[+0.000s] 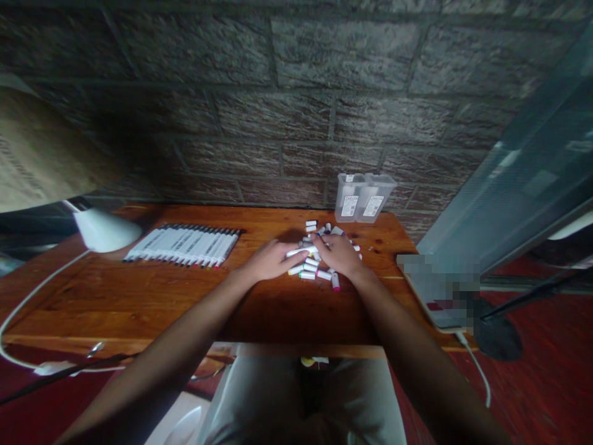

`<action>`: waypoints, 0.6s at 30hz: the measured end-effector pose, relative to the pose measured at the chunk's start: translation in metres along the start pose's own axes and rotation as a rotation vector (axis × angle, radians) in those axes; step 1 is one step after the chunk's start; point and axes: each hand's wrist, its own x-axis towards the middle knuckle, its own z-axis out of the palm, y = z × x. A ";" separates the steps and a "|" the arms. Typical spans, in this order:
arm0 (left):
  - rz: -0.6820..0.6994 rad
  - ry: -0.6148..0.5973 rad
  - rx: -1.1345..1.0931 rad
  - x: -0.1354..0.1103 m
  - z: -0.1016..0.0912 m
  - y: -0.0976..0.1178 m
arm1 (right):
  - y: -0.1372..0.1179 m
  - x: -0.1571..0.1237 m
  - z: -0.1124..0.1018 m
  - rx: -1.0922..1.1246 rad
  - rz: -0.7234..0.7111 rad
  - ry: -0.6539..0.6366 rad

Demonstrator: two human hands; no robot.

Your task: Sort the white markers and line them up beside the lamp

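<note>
Both my hands meet over a loose pile of white markers [311, 270] with coloured caps on a wooden table [139, 296]. My left hand [269, 259] is closed round one end of a white marker [301, 251]. My right hand [338, 253] grips the other end of the same marker, fingers curled. A neat row of several white markers [185, 245] lies side by side to the left, well apart from my hands.
Two clear plastic boxes [364, 198] with labels stand at the table's back edge against a brick wall. A white lamp head [104, 228] and its cable [28, 296] sit at the left. A phone-like device [440, 290] lies at the right edge.
</note>
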 end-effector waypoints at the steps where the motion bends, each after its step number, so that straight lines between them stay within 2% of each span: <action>1: 0.005 -0.009 -0.006 0.000 0.000 0.000 | -0.001 0.000 -0.001 -0.002 -0.003 -0.004; 11: 0.048 -0.055 -0.034 0.002 0.005 -0.001 | -0.003 -0.003 0.003 -0.094 -0.094 -0.069; 18: 0.076 -0.085 0.035 0.002 0.005 -0.004 | -0.002 -0.003 0.006 -0.110 -0.135 -0.091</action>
